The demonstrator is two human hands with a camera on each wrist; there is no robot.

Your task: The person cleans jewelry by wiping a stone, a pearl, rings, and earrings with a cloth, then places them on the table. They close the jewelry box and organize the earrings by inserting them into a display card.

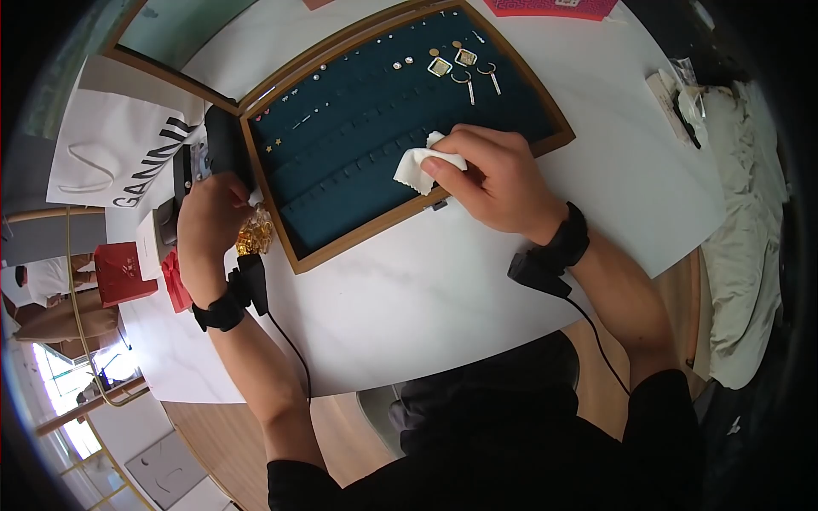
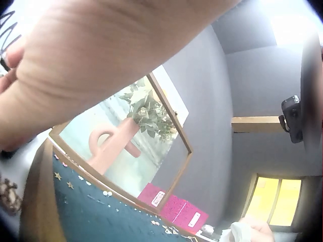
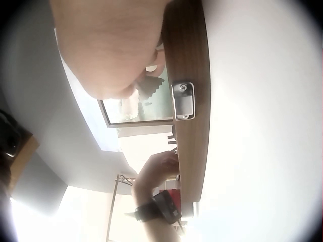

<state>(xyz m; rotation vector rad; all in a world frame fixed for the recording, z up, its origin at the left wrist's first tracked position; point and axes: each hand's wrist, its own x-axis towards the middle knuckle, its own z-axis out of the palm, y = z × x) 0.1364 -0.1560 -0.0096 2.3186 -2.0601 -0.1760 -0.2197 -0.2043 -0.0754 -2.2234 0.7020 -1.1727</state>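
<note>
My right hand point(image 1: 503, 179) pinches a small white cloth point(image 1: 415, 170) with a zigzag edge between thumb and fingers, over the near right side of a wooden jewelry box point(image 1: 349, 244). Its dark teal lining holds rows of earrings, among them square drop earrings point(image 1: 440, 66) and hoops with hanging bars point(image 1: 492, 78). Beyond the left end of the box, my left hand point(image 1: 211, 217) has bent fingers beside a dark rounded object point(image 1: 225, 136). Its fingertips are mostly hidden, and I cannot tell whether they hold anything. Gold-coloured jewelry point(image 1: 254, 234) in clear wrapping lies beside that hand.
The box's glass lid point(image 1: 175, 38) stands raised at the far left. A white paper bag point(image 1: 102, 140) and a red box point(image 1: 123, 274) are on the left. Pink packaging point(image 1: 554, 7) lies at the back; small wrapped items point(image 1: 677, 106) sit at the right.
</note>
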